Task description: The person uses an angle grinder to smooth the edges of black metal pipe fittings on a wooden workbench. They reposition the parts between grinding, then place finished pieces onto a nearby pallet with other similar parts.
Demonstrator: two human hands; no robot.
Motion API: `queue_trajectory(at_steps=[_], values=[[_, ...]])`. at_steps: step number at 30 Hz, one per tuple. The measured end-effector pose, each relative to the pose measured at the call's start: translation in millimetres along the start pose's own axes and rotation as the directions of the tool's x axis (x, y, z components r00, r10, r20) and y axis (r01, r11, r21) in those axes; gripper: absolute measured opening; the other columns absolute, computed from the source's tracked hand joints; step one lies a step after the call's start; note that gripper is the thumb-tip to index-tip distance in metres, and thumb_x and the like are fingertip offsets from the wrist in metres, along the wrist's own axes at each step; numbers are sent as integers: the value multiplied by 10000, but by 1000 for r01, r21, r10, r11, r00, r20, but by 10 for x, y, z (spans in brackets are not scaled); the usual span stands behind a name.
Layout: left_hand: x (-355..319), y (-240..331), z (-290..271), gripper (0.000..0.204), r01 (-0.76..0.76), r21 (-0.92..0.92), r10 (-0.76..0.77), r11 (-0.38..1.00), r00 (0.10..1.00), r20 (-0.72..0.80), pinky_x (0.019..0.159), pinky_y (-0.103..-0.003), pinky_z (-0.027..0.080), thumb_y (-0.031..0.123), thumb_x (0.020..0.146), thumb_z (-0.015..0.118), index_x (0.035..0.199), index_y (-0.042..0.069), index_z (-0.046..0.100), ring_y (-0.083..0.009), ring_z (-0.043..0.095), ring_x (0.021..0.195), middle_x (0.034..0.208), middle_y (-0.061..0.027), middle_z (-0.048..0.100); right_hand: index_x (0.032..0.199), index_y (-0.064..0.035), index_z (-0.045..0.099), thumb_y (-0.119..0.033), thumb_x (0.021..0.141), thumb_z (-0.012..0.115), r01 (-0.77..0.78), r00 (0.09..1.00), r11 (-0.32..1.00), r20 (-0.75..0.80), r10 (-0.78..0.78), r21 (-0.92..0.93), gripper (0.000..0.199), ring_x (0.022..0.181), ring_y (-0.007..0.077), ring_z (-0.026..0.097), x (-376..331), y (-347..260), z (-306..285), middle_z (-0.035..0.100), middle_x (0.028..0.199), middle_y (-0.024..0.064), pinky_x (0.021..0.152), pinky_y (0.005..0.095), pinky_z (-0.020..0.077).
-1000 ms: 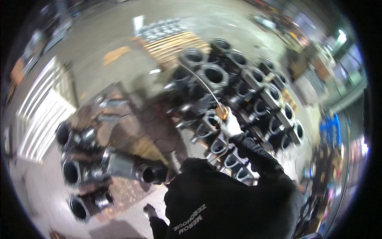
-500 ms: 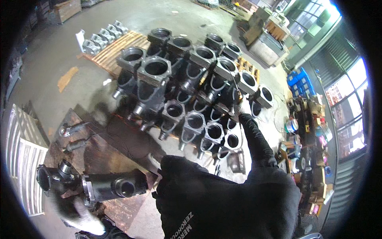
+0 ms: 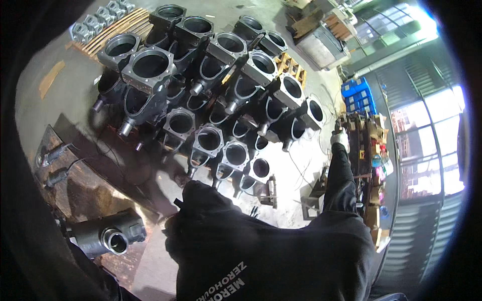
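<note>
My right hand [image 3: 340, 138], in a light glove, is stretched out on the far right beside a cluttered bench [image 3: 362, 145]. Its fingers look closed on something dark and narrow that sticks up above them; what it is I cannot make out. My left hand is not in view; a dark sleeve [image 3: 95, 268] fills the lower left rim. Nearest that sleeve, a black pipe-like casting [image 3: 108, 232] with a round side opening lies on a brown, stained worktop [image 3: 75, 198]. Ahead stand several black forked castings [image 3: 150, 65] with flanged round openings, packed close together.
Two dark cylindrical tools [image 3: 56, 177] with cables lie at the worktop's far end. A pallet [image 3: 108, 37] with silver castings [image 3: 103, 17] sits at the back left. Blue bins [image 3: 358, 95] stand past the bench. Cables [image 3: 306, 173] trail over the floor on the right.
My right hand has moved rightward from the castings to the bench. My left gloved hand has left the view, and a dark sleeve now covers the left side. The whole view has shifted.
</note>
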State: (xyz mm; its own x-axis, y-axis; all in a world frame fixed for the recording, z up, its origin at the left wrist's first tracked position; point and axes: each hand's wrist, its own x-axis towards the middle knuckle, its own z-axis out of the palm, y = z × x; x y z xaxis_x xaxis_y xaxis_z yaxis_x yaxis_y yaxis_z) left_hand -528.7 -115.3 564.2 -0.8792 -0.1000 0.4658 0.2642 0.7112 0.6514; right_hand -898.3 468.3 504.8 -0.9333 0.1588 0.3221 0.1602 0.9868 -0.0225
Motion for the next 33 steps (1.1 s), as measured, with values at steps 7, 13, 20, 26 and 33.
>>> queue_trajectory(at_steps=[7,13,20,26,33], values=[[28,-1556,1843,654,419,122,-433,900,892,131,1033,-423,492,336,950,674,1434,-38,445,-323,587,1217,1349,-207,557,1335,-78,539,-325,868,694,145,989,988,-22,-146,-43,551,1082,395,663,1486,-643,928,692,1138,227,890,462,541],[120,-2495,2147,670,676,132,-681,725,732,-10,1040,-428,485,340,938,688,1432,-42,445,-324,586,1220,1344,-212,561,1299,-72,561,-323,879,679,269,961,955,37,-276,128,503,1072,383,664,2036,-2703,1682,694,1131,216,881,455,540],[-684,-2900,1860,690,824,116,-793,555,566,-225,1047,-434,478,345,924,704,1430,-46,446,-324,584,1224,1339,-217,566,1257,-66,586,-321,891,661,234,960,932,90,-267,276,452,1061,368,665,1116,-3705,2447,696,1123,203,871,447,538],[-1210,-2498,1534,706,853,106,-778,511,512,-363,1054,-439,472,349,912,718,1428,-50,446,-325,583,1228,1334,-222,571,1222,-61,608,-320,902,646,309,938,905,62,-341,293,413,1052,356,666,396,-3691,2490,698,1115,192,862,441,537],[-1120,-1011,263,726,771,118,-522,626,527,-670,1061,-445,464,354,898,734,1425,-54,447,-326,581,1231,1329,-227,576,1180,-55,634,-318,915,628,432,886,808,-20,-464,400,374,1041,342,666,-788,-3790,2433,700,1107,179,852,433,536]])
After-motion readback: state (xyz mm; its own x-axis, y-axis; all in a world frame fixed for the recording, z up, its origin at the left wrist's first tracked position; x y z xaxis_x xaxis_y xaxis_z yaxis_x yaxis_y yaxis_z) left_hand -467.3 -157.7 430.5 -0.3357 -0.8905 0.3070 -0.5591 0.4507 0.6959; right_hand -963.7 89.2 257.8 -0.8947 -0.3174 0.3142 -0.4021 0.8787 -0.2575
